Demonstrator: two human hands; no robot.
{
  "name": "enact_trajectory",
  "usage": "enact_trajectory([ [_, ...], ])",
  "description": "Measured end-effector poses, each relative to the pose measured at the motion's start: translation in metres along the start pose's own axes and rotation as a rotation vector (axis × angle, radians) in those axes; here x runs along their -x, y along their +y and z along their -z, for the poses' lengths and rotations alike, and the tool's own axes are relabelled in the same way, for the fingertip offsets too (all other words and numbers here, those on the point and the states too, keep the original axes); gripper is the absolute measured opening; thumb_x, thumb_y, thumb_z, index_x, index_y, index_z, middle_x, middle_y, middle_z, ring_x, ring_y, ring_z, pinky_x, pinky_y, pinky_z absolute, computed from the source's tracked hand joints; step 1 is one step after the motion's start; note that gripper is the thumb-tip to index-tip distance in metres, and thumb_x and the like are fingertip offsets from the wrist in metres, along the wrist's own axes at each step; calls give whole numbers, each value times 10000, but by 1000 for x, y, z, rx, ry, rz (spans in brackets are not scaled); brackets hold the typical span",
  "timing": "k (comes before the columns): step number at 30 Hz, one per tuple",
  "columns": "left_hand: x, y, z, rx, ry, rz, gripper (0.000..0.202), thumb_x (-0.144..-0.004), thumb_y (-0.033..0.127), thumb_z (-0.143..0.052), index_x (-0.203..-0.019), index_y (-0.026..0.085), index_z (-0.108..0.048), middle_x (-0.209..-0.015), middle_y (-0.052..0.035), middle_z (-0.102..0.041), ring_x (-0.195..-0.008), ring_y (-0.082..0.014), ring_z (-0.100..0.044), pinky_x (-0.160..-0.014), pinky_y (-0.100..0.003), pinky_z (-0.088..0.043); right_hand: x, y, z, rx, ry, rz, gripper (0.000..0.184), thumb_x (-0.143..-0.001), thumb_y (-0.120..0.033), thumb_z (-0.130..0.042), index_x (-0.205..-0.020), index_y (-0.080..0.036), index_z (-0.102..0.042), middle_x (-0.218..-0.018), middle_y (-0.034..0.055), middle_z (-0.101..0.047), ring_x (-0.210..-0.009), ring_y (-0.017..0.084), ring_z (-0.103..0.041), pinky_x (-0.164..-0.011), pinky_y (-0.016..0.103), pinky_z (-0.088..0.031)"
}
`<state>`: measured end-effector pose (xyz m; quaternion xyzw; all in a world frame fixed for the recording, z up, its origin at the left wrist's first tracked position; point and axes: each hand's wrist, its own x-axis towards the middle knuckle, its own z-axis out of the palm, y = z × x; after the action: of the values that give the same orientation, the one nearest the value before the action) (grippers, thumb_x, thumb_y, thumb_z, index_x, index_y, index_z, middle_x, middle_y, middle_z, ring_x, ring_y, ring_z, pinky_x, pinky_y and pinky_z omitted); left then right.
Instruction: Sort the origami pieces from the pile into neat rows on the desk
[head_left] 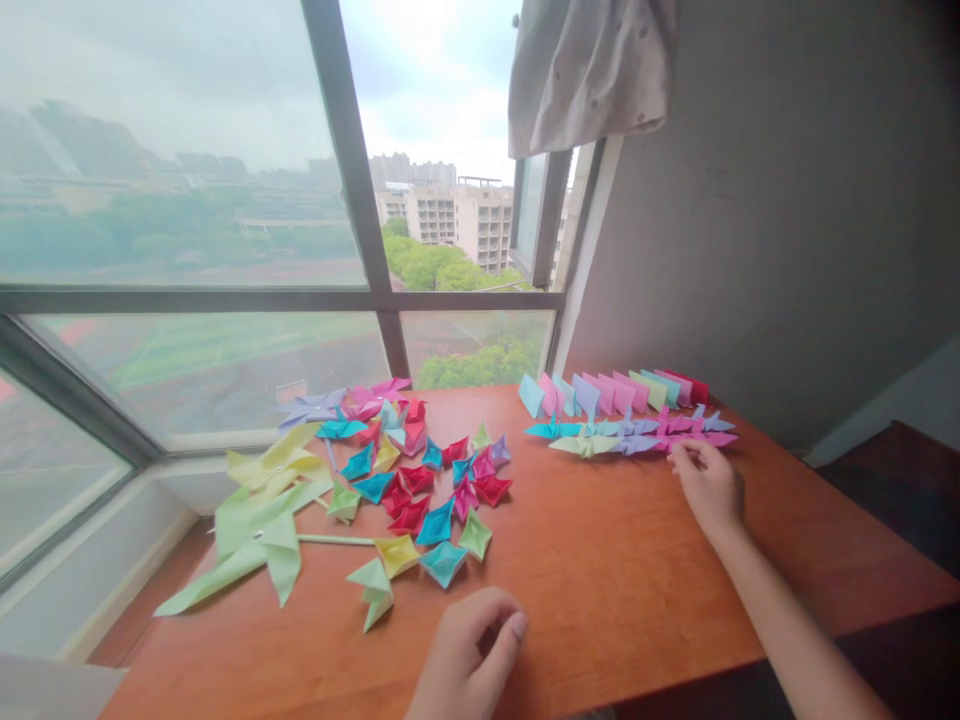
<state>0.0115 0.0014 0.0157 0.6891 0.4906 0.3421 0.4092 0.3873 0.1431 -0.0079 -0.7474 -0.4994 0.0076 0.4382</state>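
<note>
My right hand [709,485] reaches to the right end of the front row of folded paper cranes. Its thumb and fingertips are pinched at a pink paper crane [681,441]. To its left in that row are a lavender crane [636,442] and a pale green crane [586,444]. Behind it runs a second row, with a blue crane [553,430] at the left end. My left hand [476,650] rests near the table's front edge, fingers curled in and thumb close to them, with nothing seen in it. A pale green folded paper piece [373,592] lies nearest to it.
Several colourful paper boats [411,516] cluster on the left of the wooden table [585,570]. Paper pinwheels on sticks, one a large green pinwheel [259,540], lie beyond them. A row of folded paper pieces [611,393] stands behind the cranes. Windows border the back.
</note>
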Motion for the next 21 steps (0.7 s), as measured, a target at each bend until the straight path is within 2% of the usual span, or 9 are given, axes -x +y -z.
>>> enact_trajectory([
  [2, 1, 1, -1, 44, 24, 25, 404, -949, 480, -460, -768, 170, -646, -699, -38, -623, -679, -169, -565, -635, -234, -432, 24, -39, -11, -192, -122, -10, 322, -821, -488, -530, -878, -197, -656, -784, 83, -735, -702, 220, -675, -671, 296, -495],
  [5, 2, 1, 1, 94, 71, 46, 354, -943, 461, -480, -874, 168, -668, -764, -52, -654, -713, -176, -587, -656, -240, -460, 58, -93, -27, -342, -303, 32, 341, -817, -515, -540, -843, -193, -649, -752, 69, -720, -680, 218, -656, -657, 303, -496],
  [7, 3, 3, 5, 83, 108, 28, 312, -934, 434, -506, -946, 172, -674, -816, -63, -679, -732, -180, -603, -670, -246, -473, 76, -121, -38, -404, -396, 60, 335, -827, -508, -535, -831, -192, -648, -743, 61, -712, -668, 208, -643, -637, 292, -488],
  [9, 3, 6, 16, 25, 147, -15, 273, -933, 397, -517, -974, 178, -674, -823, -61, -686, -720, -176, -609, -663, -244, -475, 89, -138, -48, -431, -449, 85, 316, -831, -491, -534, -806, -196, -645, -726, 51, -702, -663, 201, -633, -623, 283, -476],
  [12, 3, 9, 40, -101, 210, -90, 230, -943, 352, -503, -964, 193, -669, -784, -40, -676, -667, -159, -599, -610, -227, -466, 102, -146, -61, -424, -462, 104, 290, -831, -461, -529, -767, -200, -638, -704, 41, -692, -664, 200, -632, -634, 282, -466],
  [16, 5, 3, 80, -380, 367, -118, 193, -926, 338, -516, -973, 217, -658, -785, -18, -665, -599, -143, -582, -561, -219, -458, 113, -137, -73, -363, -462, 130, 268, -839, -429, -514, -767, -207, -645, -709, 36, -691, -662, 203, -631, -641, 289, -455],
  [19, 12, -5, 104, -620, 482, -75, 207, -896, 359, -526, -1008, 245, -657, -933, -28, -682, -633, -151, -617, -588, -235, -481, 116, -130, -76, -335, -465, 167, 258, -848, -417, -504, -765, -216, -643, -693, 27, -681, -652, 201, -626, -623, 285, -444],
  [21, 16, -10, 114, -742, 477, -19, 240, -872, 374, -534, -1053, 269, -653, -1057, -36, -676, -737, -182, -664, -601, -247, -495, 115, -128, -76, -329, -464, 174, 256, -849, -415, -504, -762, -219, -642, -689, 24, -679, -651, 202, -626, -616, 284, -444],
])
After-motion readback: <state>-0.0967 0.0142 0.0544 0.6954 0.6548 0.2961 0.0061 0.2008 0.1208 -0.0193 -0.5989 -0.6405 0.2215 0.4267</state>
